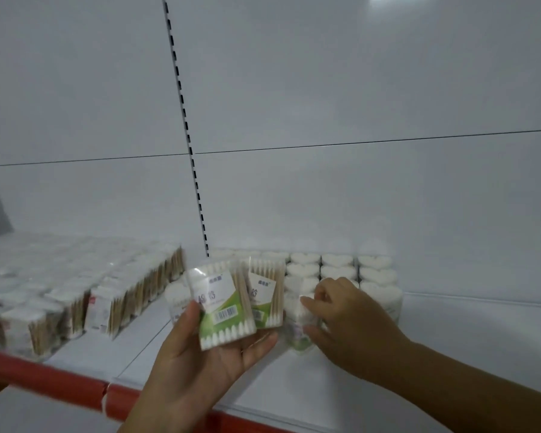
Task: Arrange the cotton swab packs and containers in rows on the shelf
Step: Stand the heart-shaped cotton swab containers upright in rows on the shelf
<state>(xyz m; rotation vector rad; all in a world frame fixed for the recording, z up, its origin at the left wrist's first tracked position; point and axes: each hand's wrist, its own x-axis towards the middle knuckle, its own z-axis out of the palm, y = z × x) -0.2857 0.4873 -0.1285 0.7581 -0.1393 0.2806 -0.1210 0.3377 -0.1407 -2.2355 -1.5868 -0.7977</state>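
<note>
Hands are working apart here, each busy with its own thing. Your left hand (200, 364) is holding two swab packs fanned in the palm. The thumb is pressing on the front pack (222, 307) and the fingers are curling up underneath. The second pack (266, 295) is peeking out just behind it to the right, and both are showing green-and-white labels and wooden sticks. You're holding them up over the front part of the shelf (450, 354).

Your right hand (350, 323) is reaching in and pinching a heart-shaped container (297, 342) between thumb and fingers, right at the front of the heart container rows (338, 270). Those are standing upright, packed close, running back to the white back panel (325, 89).

Over on the left, long rows of packs (107, 292) are sitting side by side, pretty blurry though. One more white container (174, 295) is poking out behind your left thumb. A red strip (44, 373) is running along the shelf's front edge, and a slotted upright (185, 120) is splitting the panel.
</note>
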